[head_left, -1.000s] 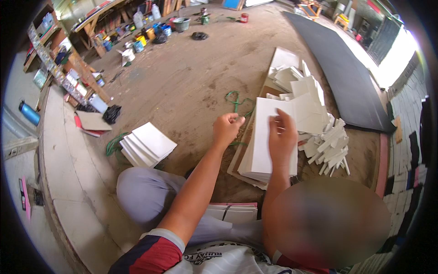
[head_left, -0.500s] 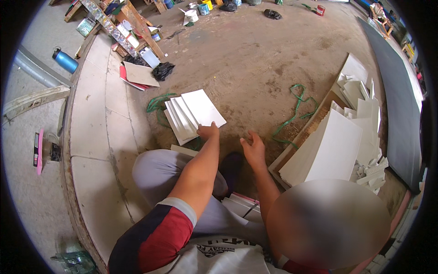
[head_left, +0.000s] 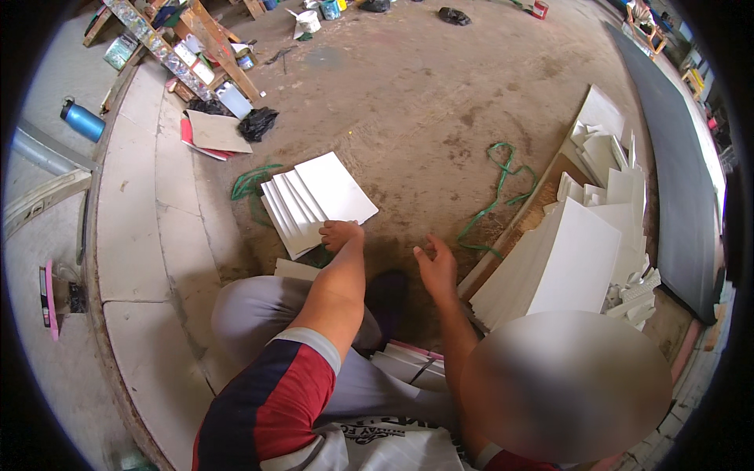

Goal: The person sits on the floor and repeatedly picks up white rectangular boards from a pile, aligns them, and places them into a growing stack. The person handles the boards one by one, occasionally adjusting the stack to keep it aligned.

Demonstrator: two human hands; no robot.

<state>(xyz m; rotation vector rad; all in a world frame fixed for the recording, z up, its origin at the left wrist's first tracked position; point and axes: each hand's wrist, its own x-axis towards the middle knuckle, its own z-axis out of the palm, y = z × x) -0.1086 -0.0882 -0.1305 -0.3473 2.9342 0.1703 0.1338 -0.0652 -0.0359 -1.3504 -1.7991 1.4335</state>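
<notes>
A fanned stack of thin white boards (head_left: 334, 184) lies on the brown floor in front of me. My left hand (head_left: 342, 233) is at the near edge of this stack, its fingers curled in; whether they pinch a board is hidden. To its right my right hand (head_left: 437, 265) is held up, thumb and index finger apart, with nothing in it. Right of that hand, a large leaning pile of white boards (head_left: 577, 255) rests on a brown sheet. More white pieces, bound with a dark strap (head_left: 422, 370), lie by my leg.
Green string (head_left: 496, 200) trails across the floor before the large pile, and another green tangle (head_left: 250, 182) lies beside the stack. A black plastic bag (head_left: 258, 124), a folder and a paint-splashed wooden stand (head_left: 161, 51) are at far left. A long dark sheet (head_left: 667, 173) runs along the right.
The whole view has shifted slightly left. My left hand has slid down along the stack's near edge and its fingers have curled in. My right hand stays raised with its fingers apart.
</notes>
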